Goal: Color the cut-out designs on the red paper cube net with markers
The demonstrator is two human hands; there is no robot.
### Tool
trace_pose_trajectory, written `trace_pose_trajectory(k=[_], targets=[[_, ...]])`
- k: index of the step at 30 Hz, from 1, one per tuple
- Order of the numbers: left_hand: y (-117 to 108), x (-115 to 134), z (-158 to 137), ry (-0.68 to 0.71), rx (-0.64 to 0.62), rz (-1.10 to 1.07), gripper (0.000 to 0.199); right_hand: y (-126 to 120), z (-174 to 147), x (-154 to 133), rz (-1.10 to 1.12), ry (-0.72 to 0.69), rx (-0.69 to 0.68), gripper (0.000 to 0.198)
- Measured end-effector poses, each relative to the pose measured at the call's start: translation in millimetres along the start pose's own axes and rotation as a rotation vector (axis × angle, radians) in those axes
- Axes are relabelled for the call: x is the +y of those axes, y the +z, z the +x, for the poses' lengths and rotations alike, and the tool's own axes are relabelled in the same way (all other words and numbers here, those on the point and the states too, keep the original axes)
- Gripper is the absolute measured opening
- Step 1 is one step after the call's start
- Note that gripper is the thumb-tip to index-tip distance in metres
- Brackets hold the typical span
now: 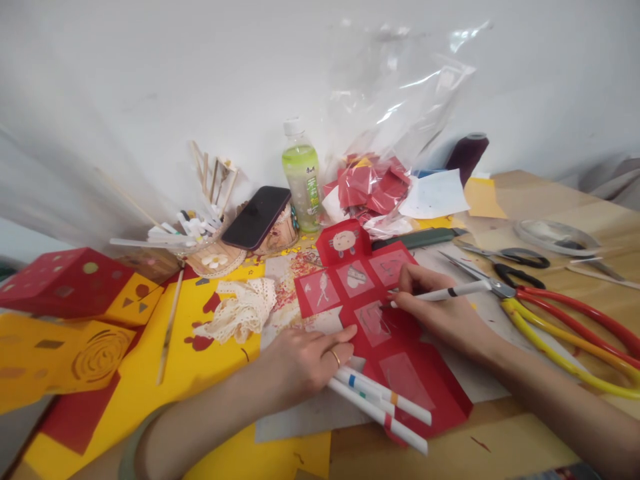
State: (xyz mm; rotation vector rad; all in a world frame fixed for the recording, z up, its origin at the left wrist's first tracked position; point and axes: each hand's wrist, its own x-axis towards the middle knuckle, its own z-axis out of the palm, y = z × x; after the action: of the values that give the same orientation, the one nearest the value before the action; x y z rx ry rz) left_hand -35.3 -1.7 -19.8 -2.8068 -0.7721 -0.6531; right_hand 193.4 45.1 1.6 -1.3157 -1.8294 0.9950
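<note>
A red paper cutout (415,360) lies unfolded on a pale sheet, its panels showing light rectangles with small drawings. My right hand (431,293) is closed on a white marker (463,289), its tip at the panel in the middle of the cutout. My left hand (313,363), with a ring on one finger, rests at the cutout's left edge, fingertips on the red paper. Several white felt-tip pens (383,407) with blue, orange, green and red bands stick out from under its closed fingers.
Large orange-handled scissors (565,327) and black-handled scissors (520,255) lie right. Behind stand a drink bottle (301,177), a phone (257,217) propped on a pot, and a clear bag (373,183) of red scraps. Lace (240,310) and a red box (65,283) are left.
</note>
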Motion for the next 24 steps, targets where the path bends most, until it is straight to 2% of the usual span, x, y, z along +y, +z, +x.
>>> trace_pose_trajectory(k=[24], targets=[[-0.2, -0.2, 1.3, 0.011, -0.001, 0.013, 0.019, 0.7, 1.8, -2.0, 0.057, 0.042, -0.018, 0.023]])
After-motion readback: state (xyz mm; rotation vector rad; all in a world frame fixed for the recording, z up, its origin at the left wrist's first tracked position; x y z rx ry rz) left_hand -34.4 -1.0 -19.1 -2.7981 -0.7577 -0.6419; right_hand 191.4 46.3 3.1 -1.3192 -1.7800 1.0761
